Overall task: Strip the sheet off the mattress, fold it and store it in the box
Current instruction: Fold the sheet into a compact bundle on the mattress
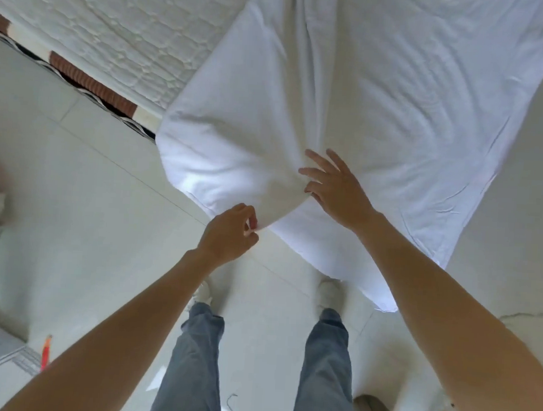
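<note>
White sheet [350,92] runs off-frame; left hand [230,231] seemingly pinches its edge.

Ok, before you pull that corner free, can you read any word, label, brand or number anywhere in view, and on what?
No readable text anywhere in this view.
sheet: plain white, no tag or print showing.
mattress: quilted white, no label visible.
bed edge: brown and black pattern only, no letters.
red object on the floor: too small and blurred to tell if it carries any marking.
</note>
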